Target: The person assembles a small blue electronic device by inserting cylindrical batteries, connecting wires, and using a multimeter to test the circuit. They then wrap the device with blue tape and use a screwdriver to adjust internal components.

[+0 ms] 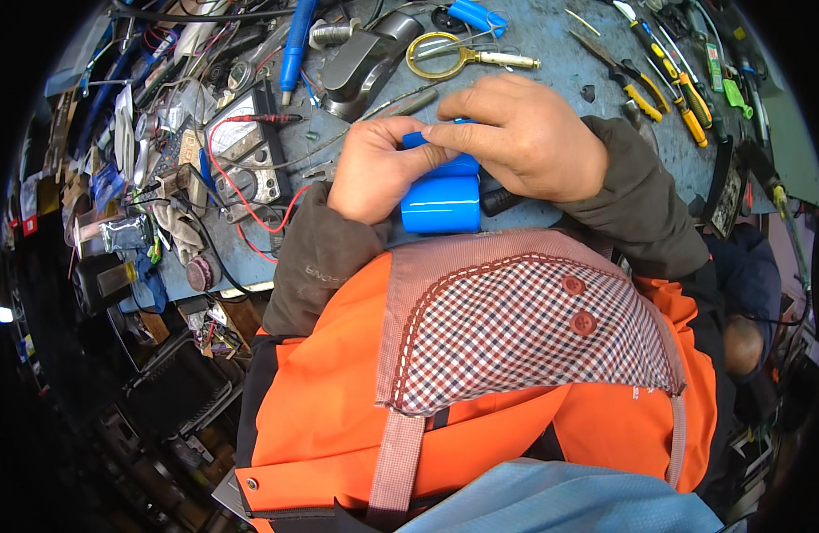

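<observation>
Both of my hands meet over a blue cylinder (440,202) lying on its side at the near edge of a blue-grey workbench (551,84). My left hand (374,169) grips its left end and upper part. From the right, my right hand (525,133) covers the cylinder's top, its fingertips pinching a smaller blue piece (415,139) against the left hand's fingers. A dark part (498,201) pokes out at the cylinder's right end. My orange jacket and a checked flap fill the lower view.
A brass magnifying glass (445,55) lies beyond my hands. A meter with red leads (249,151) sits to the left among wires and clutter. Yellow-handled pliers and screwdrivers (671,84) lie at the right. A blue pen-shaped tool (294,44) rests at the back.
</observation>
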The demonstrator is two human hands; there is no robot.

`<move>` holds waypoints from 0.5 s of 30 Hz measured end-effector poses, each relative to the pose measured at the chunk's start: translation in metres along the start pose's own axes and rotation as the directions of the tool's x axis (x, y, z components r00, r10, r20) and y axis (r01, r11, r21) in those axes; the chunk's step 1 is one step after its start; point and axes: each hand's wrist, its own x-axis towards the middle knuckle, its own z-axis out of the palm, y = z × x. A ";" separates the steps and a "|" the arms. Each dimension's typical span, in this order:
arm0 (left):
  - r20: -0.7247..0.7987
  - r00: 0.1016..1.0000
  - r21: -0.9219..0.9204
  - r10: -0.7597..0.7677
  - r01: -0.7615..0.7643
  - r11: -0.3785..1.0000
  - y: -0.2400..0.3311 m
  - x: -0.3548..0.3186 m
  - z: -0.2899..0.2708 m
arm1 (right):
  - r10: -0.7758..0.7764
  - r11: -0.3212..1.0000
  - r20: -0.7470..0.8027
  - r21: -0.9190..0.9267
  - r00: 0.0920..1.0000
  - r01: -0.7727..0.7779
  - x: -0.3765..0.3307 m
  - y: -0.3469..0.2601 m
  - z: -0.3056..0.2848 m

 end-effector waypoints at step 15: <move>0.014 0.998 0.067 0.059 -0.060 0.996 -0.008 0.002 0.000 | 0.044 0.995 0.051 0.090 0.998 -0.049 0.011 -0.013 -0.004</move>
